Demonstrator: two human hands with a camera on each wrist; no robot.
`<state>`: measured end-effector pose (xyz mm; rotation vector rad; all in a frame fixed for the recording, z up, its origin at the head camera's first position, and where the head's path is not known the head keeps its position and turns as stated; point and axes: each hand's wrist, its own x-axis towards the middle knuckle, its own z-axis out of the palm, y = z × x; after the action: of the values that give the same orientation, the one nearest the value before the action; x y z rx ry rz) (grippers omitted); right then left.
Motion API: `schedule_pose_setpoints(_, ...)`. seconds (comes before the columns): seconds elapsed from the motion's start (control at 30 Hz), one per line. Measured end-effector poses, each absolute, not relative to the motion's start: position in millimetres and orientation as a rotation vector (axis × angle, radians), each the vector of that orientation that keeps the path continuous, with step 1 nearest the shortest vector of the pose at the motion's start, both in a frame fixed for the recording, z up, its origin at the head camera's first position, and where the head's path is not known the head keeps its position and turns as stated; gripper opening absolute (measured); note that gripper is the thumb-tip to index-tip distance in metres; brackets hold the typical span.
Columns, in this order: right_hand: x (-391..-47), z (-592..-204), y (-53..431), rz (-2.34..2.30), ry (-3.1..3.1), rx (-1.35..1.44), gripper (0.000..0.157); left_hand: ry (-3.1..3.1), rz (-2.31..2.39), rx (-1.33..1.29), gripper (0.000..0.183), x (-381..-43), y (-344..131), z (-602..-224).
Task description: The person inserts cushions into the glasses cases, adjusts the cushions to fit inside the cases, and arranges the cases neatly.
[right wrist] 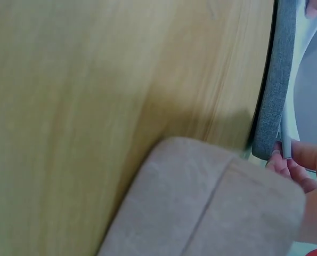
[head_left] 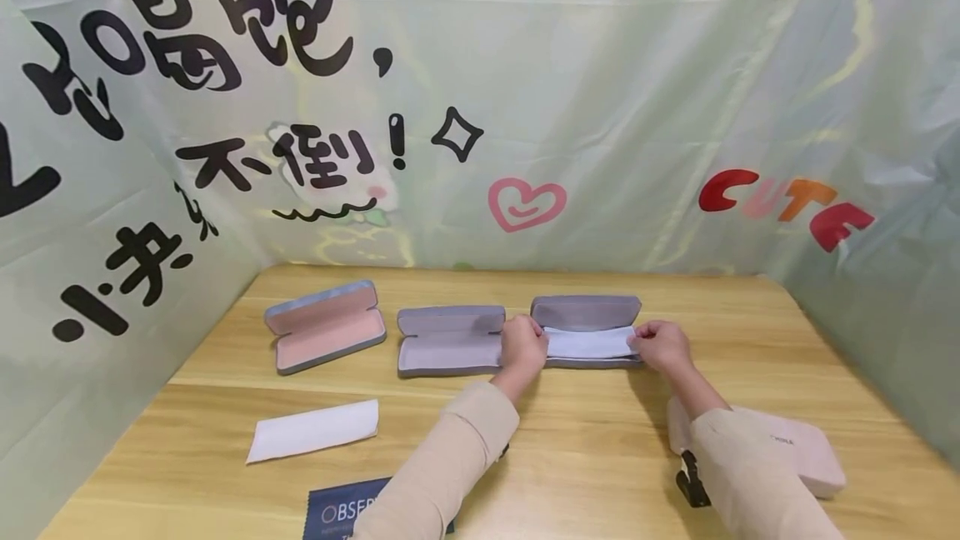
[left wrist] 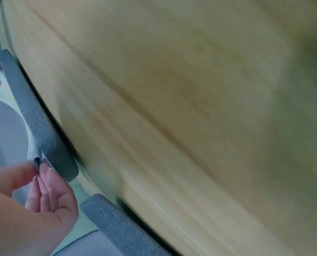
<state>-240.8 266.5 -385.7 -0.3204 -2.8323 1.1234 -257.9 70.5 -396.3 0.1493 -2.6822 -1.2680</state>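
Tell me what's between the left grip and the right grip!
A white sheet spans from the left grip to the right grip, with an open grey case beneath and behind it. The head view shows this.

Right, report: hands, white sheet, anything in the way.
Left hand and right hand pinching opposite ends of white sheet. Sheet spans rightmost open eyeglass case. No obstruction visible.

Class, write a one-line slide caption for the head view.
Left hand and right hand pinch opposite ends of a white rectangular sheet at an open, oblong, grey, woven-textured case.
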Motion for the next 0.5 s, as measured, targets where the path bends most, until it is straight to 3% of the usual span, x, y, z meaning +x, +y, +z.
schedule_pose_setpoints(0.5,-243.6,-385.3,263.8,1.093,-2.853,-0.31,0.017,-2.724,-1.06,0.193,0.015,-259.2,76.5,-397.0)
